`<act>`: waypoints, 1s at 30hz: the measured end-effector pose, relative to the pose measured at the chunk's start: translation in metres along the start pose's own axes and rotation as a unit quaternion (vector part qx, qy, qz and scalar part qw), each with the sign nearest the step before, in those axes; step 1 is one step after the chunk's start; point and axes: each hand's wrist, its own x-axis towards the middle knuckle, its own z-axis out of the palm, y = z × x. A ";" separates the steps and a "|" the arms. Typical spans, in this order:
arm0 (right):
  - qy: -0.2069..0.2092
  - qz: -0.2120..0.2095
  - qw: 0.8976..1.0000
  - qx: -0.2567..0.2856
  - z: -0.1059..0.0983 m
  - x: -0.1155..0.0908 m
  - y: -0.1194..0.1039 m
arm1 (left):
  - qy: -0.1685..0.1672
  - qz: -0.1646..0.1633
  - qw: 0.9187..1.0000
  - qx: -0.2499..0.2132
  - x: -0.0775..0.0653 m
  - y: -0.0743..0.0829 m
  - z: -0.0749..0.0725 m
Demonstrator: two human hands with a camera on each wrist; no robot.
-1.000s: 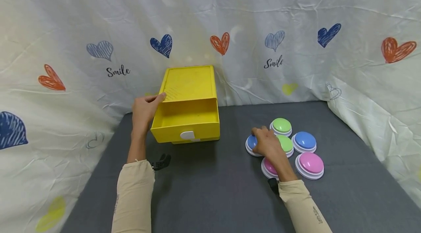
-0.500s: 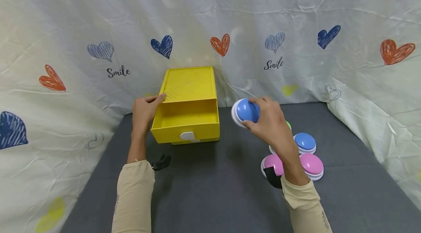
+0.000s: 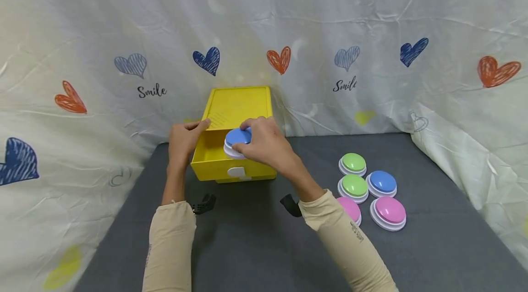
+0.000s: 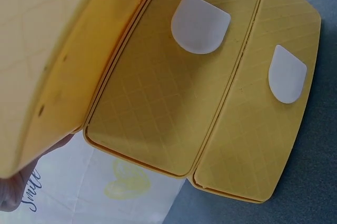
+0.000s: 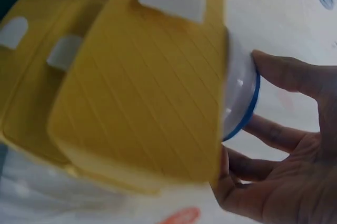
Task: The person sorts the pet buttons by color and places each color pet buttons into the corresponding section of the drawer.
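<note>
A small yellow drawer unit [image 3: 241, 101] stands near the back, its top drawer [image 3: 214, 169] pulled out toward me. My left hand [image 3: 183, 141] grips the unit's upper left front corner; in the left wrist view most of that hand is hidden behind the yellow plastic. Between thumb and fingers, my right hand [image 3: 270, 144] holds a blue push button [image 3: 238, 136] with a white base over the open drawer. From the right wrist view, the button's white base [image 5: 238, 84] overlaps the drawer's rim, with fingers around its blue dome.
On the dark table [image 3: 255, 246] at right sit several more push buttons: two green, such as the far one [image 3: 354, 162], a blue one [image 3: 382, 181] and two pink, including the outer one [image 3: 390, 210]. A printed white cloth [image 3: 309, 17] hangs behind the unit.
My right hand has picked the blue button up from the group at right and carried it left to the drawer. My left hand has kept its place on the unit.
</note>
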 end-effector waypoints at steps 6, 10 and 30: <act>0.001 -0.004 1.000 -0.003 0.028 0.015 -0.006 | -0.002 0.000 1.000 -0.007 -0.001 0.000 0.001; -0.015 -0.028 0.999 -0.013 0.050 0.019 -0.007 | -0.002 0.000 1.000 -0.007 -0.004 -0.002 0.002; -0.107 -0.073 0.991 0.028 0.055 0.028 -0.006 | 0.012 0.006 1.000 -0.003 -0.002 0.000 -0.001</act>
